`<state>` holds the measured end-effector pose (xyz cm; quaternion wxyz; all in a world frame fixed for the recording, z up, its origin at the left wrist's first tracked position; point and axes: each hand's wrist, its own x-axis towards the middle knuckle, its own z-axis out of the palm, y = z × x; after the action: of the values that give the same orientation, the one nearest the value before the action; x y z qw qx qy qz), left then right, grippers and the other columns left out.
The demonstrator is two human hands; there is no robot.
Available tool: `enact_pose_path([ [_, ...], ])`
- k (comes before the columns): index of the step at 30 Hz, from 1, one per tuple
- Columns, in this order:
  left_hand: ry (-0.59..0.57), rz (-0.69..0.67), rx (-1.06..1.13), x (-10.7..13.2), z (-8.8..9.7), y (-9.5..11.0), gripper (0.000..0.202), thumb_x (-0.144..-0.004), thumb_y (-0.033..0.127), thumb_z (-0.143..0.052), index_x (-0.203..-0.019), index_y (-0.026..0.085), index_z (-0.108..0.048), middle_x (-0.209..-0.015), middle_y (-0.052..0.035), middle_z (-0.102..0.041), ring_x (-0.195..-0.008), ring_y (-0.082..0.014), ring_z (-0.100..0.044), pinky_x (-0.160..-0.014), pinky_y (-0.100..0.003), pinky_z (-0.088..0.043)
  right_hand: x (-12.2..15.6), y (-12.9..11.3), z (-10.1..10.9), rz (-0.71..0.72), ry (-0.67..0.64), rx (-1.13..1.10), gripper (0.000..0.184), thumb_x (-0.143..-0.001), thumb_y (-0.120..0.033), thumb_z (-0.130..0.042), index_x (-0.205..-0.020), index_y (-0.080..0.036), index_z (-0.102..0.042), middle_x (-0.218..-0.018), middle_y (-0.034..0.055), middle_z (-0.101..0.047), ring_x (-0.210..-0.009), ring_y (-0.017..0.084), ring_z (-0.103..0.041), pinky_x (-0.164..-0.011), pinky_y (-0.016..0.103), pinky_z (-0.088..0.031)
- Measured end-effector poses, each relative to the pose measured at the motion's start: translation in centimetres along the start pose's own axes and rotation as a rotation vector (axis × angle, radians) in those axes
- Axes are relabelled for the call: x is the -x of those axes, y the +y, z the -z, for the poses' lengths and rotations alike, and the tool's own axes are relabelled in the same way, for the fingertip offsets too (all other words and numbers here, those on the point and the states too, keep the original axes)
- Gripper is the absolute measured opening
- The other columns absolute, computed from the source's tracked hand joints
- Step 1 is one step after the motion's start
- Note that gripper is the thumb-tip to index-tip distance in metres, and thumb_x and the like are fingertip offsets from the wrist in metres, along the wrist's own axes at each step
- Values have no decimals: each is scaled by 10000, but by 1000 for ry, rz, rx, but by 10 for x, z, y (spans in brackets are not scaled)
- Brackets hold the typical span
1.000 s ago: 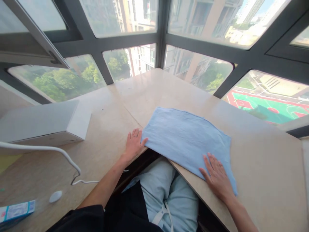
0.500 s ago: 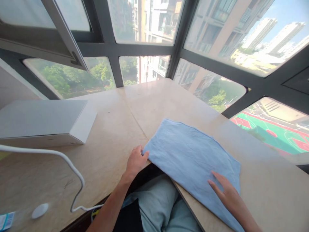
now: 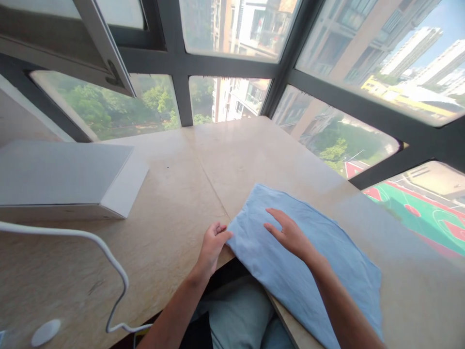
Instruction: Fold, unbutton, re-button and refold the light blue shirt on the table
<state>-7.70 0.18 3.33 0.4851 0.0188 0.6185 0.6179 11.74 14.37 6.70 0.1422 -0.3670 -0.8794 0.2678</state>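
Note:
A light blue cloth, folded into a wide flat piece, lies over the ledge, and its near edge runs along the front of the surface. At its left corner my left hand is closed, thumb and fingers pinching the fabric. My right hand is above the upper left part of the cloth, palm down, its thumb and fingers apart and holding nothing. Whether its fingertips touch the fabric I cannot tell.
A white box sits on the stone ledge at the left. A white cable curves over the left front, near a white round disc. Dark-framed windows border the ledge; one pane at upper left is tilted inward.
My right hand has moved left and farther from me, from the cloth's right part toward its left part. My left hand stays at the left corner. The view has shifted slightly.

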Motion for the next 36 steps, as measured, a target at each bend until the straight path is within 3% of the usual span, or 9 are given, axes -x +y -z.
enact_pose_path([
  [5, -135, -17, 57, 8, -12, -4, 574, -590, 142, -799, -1127, 99, -601, -1131, -156, -703, -1060, -270, -668, -936, -360, -524, -40, -2, -8, 3, -23, -45, 472, -875, -396, -575, -1292, -179, -610, -1333, 143, -621, -1259, 304, -559, -1094, 513, -415],
  [10, -76, -261, -109, 26, -32, -14, 461, -701, 136, -699, -1154, 128, -613, -1206, -143, -690, -1148, -250, -647, -1009, -364, -508, -65, 3, -13, -146, -5, -137, 520, -866, -411, -582, -1323, -163, -576, -1333, 149, -615, -1179, 291, -609, -1019, 484, -472],
  [16, -238, -543, -329, 46, -56, -24, 391, -838, 155, -582, -1228, 172, -582, -1232, -112, -690, -1190, -215, -631, -1044, -381, -506, -75, 1, -9, -256, 17, -95, 545, -865, -420, -596, -1331, -140, -555, -1330, 142, -612, -1163, 278, -611, -1023, 436, -454],
  [23, -371, -819, -646, 49, -63, -42, 417, -870, 93, -480, -1255, 212, -588, -1197, -83, -708, -1069, -223, -693, -951, -383, -570, -81, -5, -12, -372, -83, 94, 522, -853, -380, -616, -1301, -125, -539, -1267, 177, -629, -1182, 313, -587, -996, 400, -434],
  [27, -470, -1015, -802, 54, -72, -51, 436, -883, 44, -377, -1268, 138, -560, -1145, -135, -716, -984, -243, -716, -858, -386, -604, -88, -6, -24, -375, -9, 157, 807, -771, -389, -701, -1428, -65, -361, -1309, 235, -573, -1237, 352, -535, -986, 408, -427],
  [30, -517, -1065, -869, 59, -80, -58, 421, -891, 23, -326, -1221, 125, -566, -988, -127, -740, -875, -231, -730, -752, -352, -619, -93, -3, -28, -400, 34, 208, 956, -733, -321, -721, -1482, -2, -222, -1277, 285, -567, -1175, 367, -569, -908, 398, -455],
  [33, -563, -1088, -922, 59, -81, -66, 436, -877, 13, -327, -1229, 139, -551, -979, -117, -737, -840, -216, -728, -708, -330, -621, -94, 7, -26, -463, 76, 197, 758, -731, -230, -654, -1400, -14, -371, -1066, 216, -670, -993, 320, -638, -770, 348, -467],
  [36, -564, -1198, -960, 56, -71, -69, 485, -857, 1, -344, -1296, 127, -509, -1217, -158, -678, -1069, -226, -685, -866, -350, -598, -89, 23, -22, -521, 133, 88, 359, -682, -257, -653, -1009, -112, -628, -823, 83, -675, -810, 246, -628, -665, 291, -434],
])
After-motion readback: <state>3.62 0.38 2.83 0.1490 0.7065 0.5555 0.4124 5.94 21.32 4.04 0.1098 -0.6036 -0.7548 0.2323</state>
